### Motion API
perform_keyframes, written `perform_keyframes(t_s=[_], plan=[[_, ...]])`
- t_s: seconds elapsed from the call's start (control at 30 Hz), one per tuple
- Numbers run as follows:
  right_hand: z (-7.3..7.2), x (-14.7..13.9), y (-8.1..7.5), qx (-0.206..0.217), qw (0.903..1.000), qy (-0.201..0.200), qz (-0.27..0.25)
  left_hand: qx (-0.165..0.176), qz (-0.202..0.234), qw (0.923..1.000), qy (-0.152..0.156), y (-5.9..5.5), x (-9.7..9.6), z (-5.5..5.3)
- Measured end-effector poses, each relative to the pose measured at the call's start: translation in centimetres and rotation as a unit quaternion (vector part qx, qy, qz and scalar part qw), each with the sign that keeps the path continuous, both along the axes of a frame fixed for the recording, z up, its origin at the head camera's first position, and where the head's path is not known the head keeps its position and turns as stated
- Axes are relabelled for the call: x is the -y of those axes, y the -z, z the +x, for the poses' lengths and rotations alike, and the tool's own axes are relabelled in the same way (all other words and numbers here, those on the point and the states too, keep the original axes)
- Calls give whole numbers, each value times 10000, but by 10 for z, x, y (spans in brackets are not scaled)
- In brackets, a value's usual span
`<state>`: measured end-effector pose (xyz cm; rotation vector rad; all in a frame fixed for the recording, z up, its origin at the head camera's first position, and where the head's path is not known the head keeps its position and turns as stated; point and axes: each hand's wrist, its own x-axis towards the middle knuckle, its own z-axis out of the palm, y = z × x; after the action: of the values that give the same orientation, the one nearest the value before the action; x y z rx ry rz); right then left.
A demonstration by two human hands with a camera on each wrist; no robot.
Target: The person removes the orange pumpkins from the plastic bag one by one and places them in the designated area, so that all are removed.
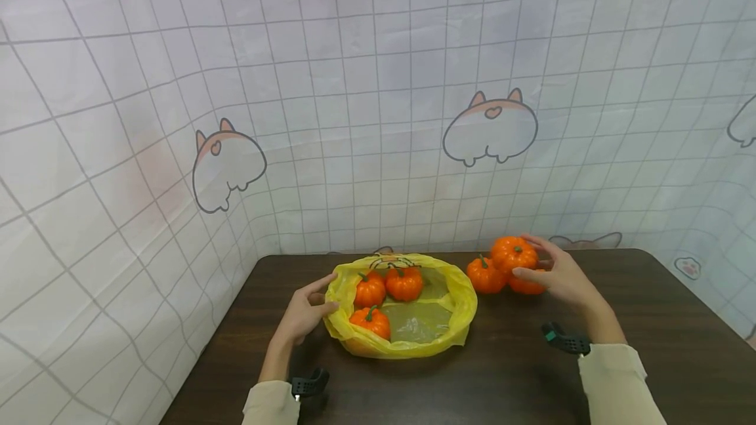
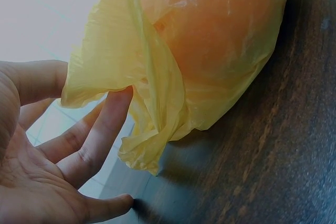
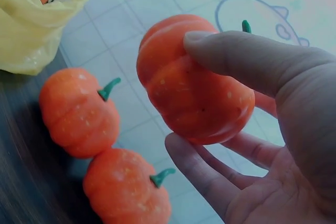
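My right hand (image 1: pixel 569 279) holds a small orange toy pumpkin (image 3: pixel 194 82), thumb on one side and fingers on the other, above the table. Two more pumpkins with green stems, one at the left (image 3: pixel 79 111) and one nearer (image 3: pixel 126 187), sit below it. At the left edge of a yellow plastic bag (image 1: pixel 407 349), my left hand (image 1: pixel 304 313) pinches the rim; the left wrist view shows the flap covering the thumb tip. Inside the wide-mouthed bag lie a front pumpkin (image 1: pixel 372 324), a back-left pumpkin (image 1: pixel 370 290) and a back-right pumpkin (image 1: pixel 404 285).
The dark wood table (image 1: pixel 531 379) runs up to a white grid-patterned cloth (image 1: pixel 384 149) with cartoon animals, which hangs behind and along the sides. Black bands sit on the left wrist (image 1: pixel 310 382) and right wrist (image 1: pixel 567 340).
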<state>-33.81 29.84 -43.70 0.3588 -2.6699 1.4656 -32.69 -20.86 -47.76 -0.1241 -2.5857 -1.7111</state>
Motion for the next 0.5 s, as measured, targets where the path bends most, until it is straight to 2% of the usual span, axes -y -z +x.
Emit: perform_keyframes(t_s=[0.5], plan=[[-2,-27,13,60,9987,491,-127,-10,57,9999,102,0,1,0]])
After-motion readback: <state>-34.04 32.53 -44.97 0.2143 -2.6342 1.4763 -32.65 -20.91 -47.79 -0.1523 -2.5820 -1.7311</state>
